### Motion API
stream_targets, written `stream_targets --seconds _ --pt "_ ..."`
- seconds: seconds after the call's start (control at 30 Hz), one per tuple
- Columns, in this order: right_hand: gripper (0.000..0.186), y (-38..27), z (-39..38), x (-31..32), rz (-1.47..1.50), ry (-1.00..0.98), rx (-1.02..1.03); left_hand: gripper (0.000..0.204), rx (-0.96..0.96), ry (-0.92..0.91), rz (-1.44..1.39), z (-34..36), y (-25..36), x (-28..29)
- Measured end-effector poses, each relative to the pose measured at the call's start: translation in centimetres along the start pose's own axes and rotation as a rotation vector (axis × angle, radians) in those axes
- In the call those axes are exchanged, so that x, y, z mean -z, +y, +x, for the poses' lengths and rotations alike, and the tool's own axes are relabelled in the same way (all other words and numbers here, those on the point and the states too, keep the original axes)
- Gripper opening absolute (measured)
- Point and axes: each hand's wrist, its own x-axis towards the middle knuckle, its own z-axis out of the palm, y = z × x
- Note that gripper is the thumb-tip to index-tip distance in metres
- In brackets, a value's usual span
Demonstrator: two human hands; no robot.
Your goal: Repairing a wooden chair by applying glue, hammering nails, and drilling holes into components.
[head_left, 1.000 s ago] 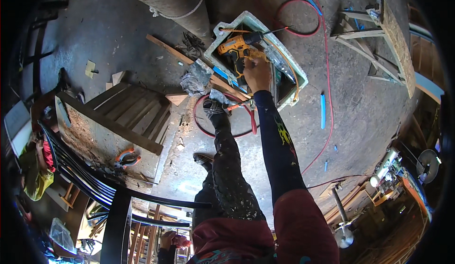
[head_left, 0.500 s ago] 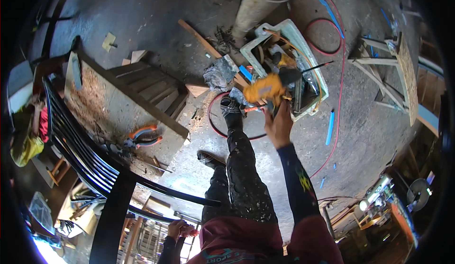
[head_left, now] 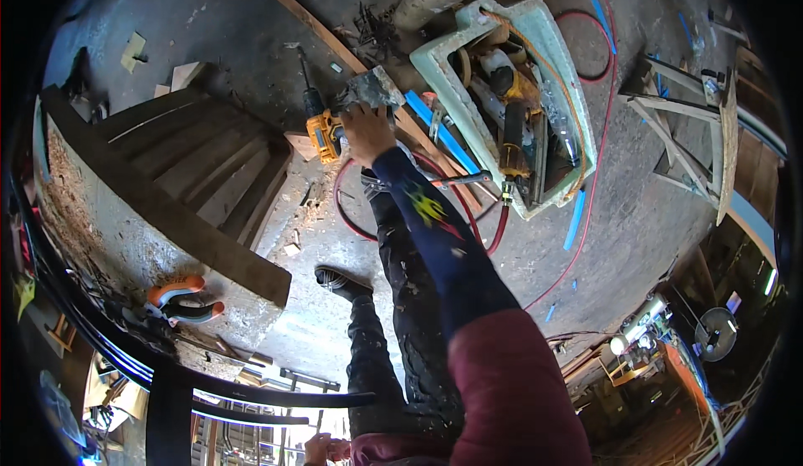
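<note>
My right hand is closed around the grip of a yellow and black cordless drill. A long bit stands out of its chuck, pointing away from me over the floor. The drill is left of the pale plastic crate, beside a grey crumpled piece and a wooden strip. Low at the bottom edge, my left hand is partly visible with its fingers curled. Something small and reddish shows beside it, too little of it to name.
Inside the crate lies a yellow and black power tool. A red hose runs past my foot. Orange-handled pliers rest on the wooden workbench at left. A black slatted frame crosses the lower left; a wooden stand is at right.
My right hand has carried the drill left, away from the crate's near edge, and its long bit now shows plainly. The power tool in the crate is now uncovered. The whole view has shifted.
</note>
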Motion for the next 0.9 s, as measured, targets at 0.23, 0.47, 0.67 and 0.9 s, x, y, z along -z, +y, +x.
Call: stream_targets --seconds 0.23,0.47,0.67,0.9 --pt "0.045 10.5 -9.4 16.8 -0.112 0.309 -0.986 0.030 -0.119 -0.098 0.039 1.6 6.7 -2.1" --pt "0.040 11.6 -11.0 20.2 0.416 0.201 -0.981 0.019 -0.155 -0.091 -0.159 -0.3 13.0 -2.8" --pt "0.044 -1.9 -19.8 20.6 0.340 0.308 -0.326 0.022 -0.132 -0.017 0.066 -1.1 10.6 -0.8" --pt "0.043 -0.4 -17.5 2.1 0.097 -0.279 -0.473 0.021 -0.212 0.025 0.026 1.8 5.9 0.9"
